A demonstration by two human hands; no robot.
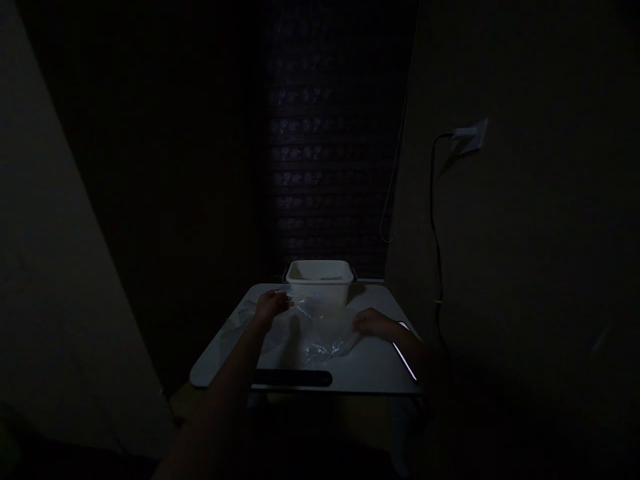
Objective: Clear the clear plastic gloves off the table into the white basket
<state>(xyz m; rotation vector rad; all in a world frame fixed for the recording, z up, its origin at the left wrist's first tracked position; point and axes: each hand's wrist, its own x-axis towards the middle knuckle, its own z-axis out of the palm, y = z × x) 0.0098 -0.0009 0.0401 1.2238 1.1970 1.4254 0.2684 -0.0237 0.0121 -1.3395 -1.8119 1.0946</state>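
Note:
A clear, shiny plastic bag (325, 327) stretches between my hands over a small white table (360, 373). At its upper left edge, my left hand (273, 305) pinches the plastic, fingers closed. My right hand (370, 323) grips the bag's right side, with the fingertips partly hidden in the dim light. More thin, pale plastic (240, 327) lies under and left of my left wrist. Just behind the bag stands a white rectangular basin (320, 291) with dark handles at its sides; something pale inside it is too dark to make out.
A phone with a lit screen (406, 357) lies at the table's right edge, partly beneath my right forearm. Along the front edge runs a dark slot or strip (295, 378). Behind the table hangs a dark blind (310, 167). A black cable (434, 213) drops from a wall socket (470, 137).

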